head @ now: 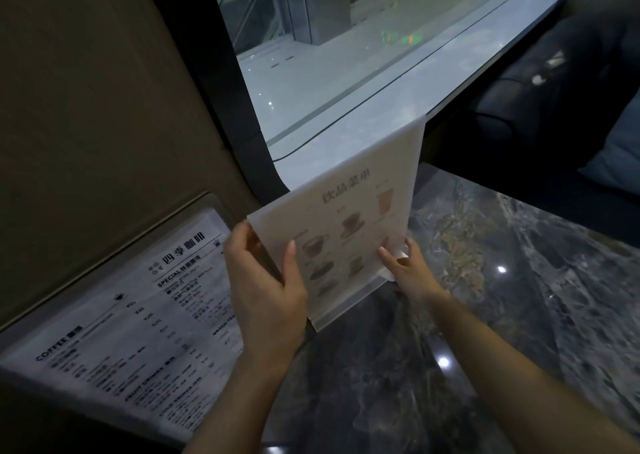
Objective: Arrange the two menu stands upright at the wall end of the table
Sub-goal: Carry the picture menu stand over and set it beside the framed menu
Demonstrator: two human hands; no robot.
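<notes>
At the window end of the marble worktop [485, 280], both hands pinch the drinks menu stand [349, 225]: left grip [266, 280] on its left edge, right grip [408, 270] at its right; the coffee menu stand [138, 301] leans against the wall

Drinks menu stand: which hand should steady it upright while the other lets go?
Probably left. The left hand wraps the drinks menu stand along its side edge, thumb across the front; the right hand only pinches its lower corner.

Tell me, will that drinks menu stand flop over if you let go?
Probably stiff: the drinks menu stand stays flat though both hands, left hand and right hand, hold only its lower edges. Tall and thin, it could tip on the glossy marble table.
</notes>
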